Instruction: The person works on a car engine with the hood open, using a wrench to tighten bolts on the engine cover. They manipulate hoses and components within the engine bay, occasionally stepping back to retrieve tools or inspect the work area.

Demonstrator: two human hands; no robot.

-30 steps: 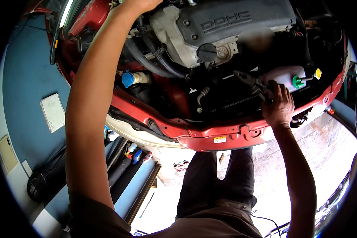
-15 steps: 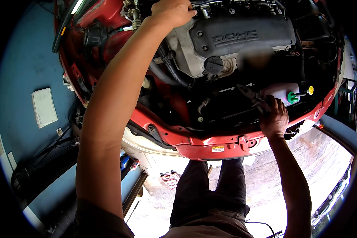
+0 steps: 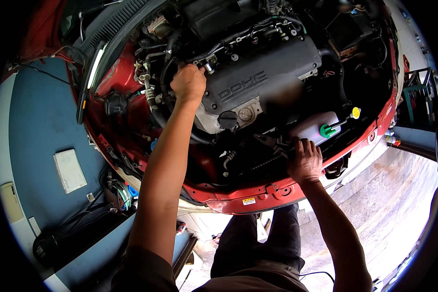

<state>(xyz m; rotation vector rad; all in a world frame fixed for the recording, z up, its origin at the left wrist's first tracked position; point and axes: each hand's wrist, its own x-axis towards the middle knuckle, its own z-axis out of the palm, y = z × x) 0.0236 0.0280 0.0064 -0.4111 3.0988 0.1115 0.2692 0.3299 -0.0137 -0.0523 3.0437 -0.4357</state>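
My left hand reaches to the back left corner of the dark engine cover, beside a small metal fitting and black hoses. Its fingers are curled; what they hold, if anything, is hidden. My right hand is closed round the handles of a pair of pliers, whose jaws point left over the dark gap behind the car's red front edge. Just beyond that hand sits a pale translucent reservoir with a green cap. A black round filler cap is on the engine between my arms.
The red front crossmember runs between my body and the engine bay. A yellow-topped dipstick stands beside the reservoir. A ribbed hose lies left of the engine. At the left, black cables rest by a blue wall.
The view has shifted, so the engine sits lower and further left in it and more of its back shows. My left hand stays at the engine's back left; my right keeps the pliers near the reservoir.
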